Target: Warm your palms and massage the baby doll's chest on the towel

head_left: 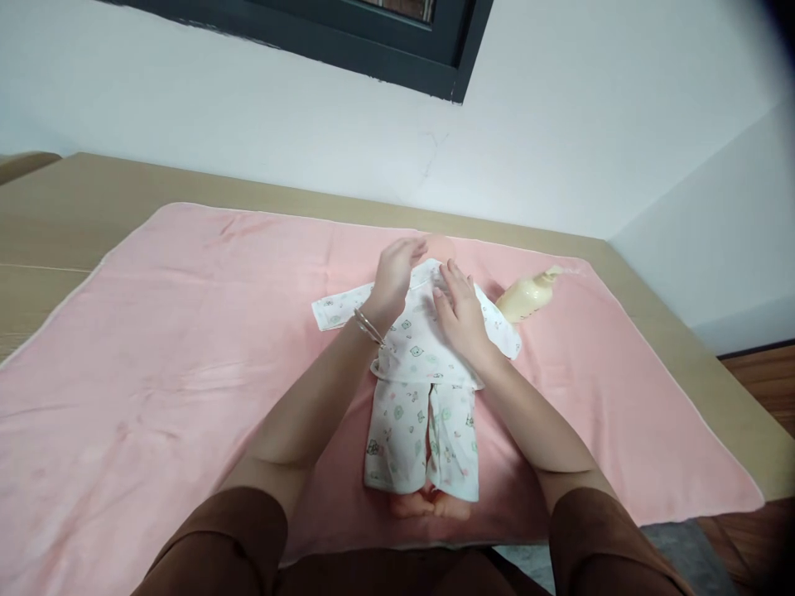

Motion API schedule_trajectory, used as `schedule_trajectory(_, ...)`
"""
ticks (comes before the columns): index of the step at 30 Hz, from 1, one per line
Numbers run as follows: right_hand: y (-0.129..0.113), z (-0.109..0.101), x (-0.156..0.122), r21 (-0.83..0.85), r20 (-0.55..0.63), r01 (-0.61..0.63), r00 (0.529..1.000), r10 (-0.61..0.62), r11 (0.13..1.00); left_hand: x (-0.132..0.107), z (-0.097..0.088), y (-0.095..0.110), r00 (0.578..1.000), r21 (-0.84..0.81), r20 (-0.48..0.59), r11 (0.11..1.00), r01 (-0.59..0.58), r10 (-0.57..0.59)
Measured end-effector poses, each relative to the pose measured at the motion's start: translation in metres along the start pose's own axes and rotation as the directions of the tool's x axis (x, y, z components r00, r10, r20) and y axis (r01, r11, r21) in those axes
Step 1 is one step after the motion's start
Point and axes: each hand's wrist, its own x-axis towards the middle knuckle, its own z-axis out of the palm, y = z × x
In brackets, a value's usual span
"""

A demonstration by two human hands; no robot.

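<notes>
A baby doll lies on its back, dressed in a white printed top (415, 352) and matching trousers (397, 434). Its bare feet (428, 503) stick out toward me, and most of its head (440, 246) is hidden by my hands. My left hand (396, 277), with a bracelet at the wrist, is raised edge-on by the doll's neck and face, fingers stretched out. Over the chest near the collar is my right hand (463, 314), its fingers extended and nothing gripped. The top's sleeves spread out to both sides.
A pale yellow pump bottle (527, 298) lies on its side to the right of the doll. Beneath everything is a pink blanket (204, 331) on a wooden table (124, 186). Behind stand a white wall and a dark window frame (397, 66).
</notes>
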Motion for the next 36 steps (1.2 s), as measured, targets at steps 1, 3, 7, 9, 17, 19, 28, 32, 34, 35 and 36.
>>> schedule_trajectory(1,0.005,0.006,0.003,-0.020,0.026,-0.007,1.000,0.008,1.000,0.005,0.003,-0.017,1.000,0.120,-0.022,0.993,-0.012,0.015)
schedule_trajectory(3,0.013,0.013,0.006,-0.067,0.100,0.046,0.994,-0.039,0.997,0.011,0.006,-0.044,0.999,0.324,-0.053,0.946,0.006,0.012)
schedule_trajectory(7,0.022,0.014,0.009,-0.110,0.198,0.150,0.972,-0.127,0.983,0.009,0.007,-0.068,0.988,0.584,-0.004,0.802,-0.122,0.153)
schedule_trajectory(9,0.028,0.013,0.013,-0.113,0.191,0.107,0.978,-0.084,0.988,0.008,0.007,-0.070,0.982,0.628,0.021,0.762,-0.159,0.187)
schedule_trajectory(17,0.018,0.021,0.013,-0.267,0.174,-0.013,0.983,0.061,0.964,0.009,0.007,-0.072,0.983,0.637,-0.018,0.760,-0.131,0.184)
schedule_trajectory(19,0.002,0.025,0.001,-0.324,0.175,0.040,0.984,0.019,0.945,0.009,0.008,-0.073,0.982,0.617,-0.031,0.776,-0.129,0.188)
schedule_trajectory(28,0.023,0.016,0.016,-0.227,0.223,-0.088,0.965,0.140,0.970,0.007,0.007,-0.073,0.982,0.611,-0.018,0.779,-0.138,0.188)
schedule_trajectory(32,0.036,0.013,0.025,-0.211,0.221,-0.020,0.973,0.068,0.977,0.006,0.007,-0.074,0.982,0.612,-0.022,0.779,-0.136,0.189)
schedule_trajectory(34,0.026,0.014,0.018,-0.248,0.234,0.067,0.972,-0.007,0.966,0.008,0.006,-0.076,0.982,0.585,-0.036,0.801,-0.130,0.186)
schedule_trajectory(35,0.019,0.015,0.013,-0.268,0.246,0.112,0.968,-0.045,0.957,0.009,0.006,-0.078,0.982,0.570,-0.044,0.812,-0.125,0.182)
schedule_trajectory(36,0.011,0.016,0.007,-0.284,0.256,0.153,0.963,-0.079,0.947,0.010,0.006,-0.079,0.983,0.555,-0.050,0.823,-0.119,0.176)
